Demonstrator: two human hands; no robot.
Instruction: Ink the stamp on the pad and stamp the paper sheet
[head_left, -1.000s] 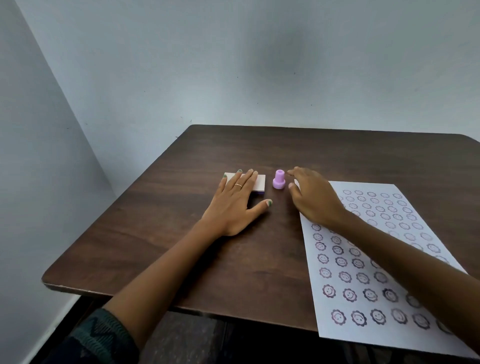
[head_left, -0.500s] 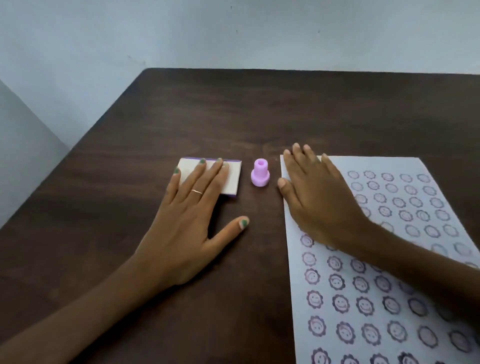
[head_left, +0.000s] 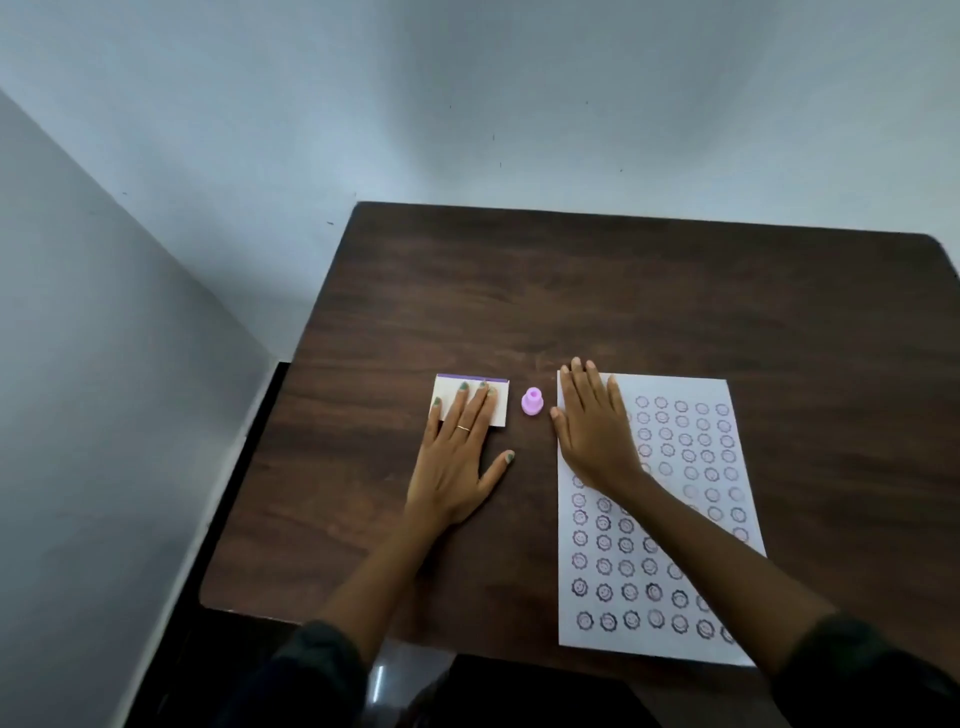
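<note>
Now stamp (head_left: 532, 402) upright between flat, spread left hand (head_left: 457, 462) and right hand (head_left: 595, 431), ungrasped.

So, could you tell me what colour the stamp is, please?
The stamp is light purple, seen in the head view.

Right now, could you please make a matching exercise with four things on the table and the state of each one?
Things:
1. stamp
2. ink pad
3. paper sheet
4. left hand

States:
A. covered with rows of prints
B. standing upright, untouched, between the hands
C. wears a ring
D. closed, fingers resting on it

Pairs: 1-B, 2-D, 3-A, 4-C
</note>
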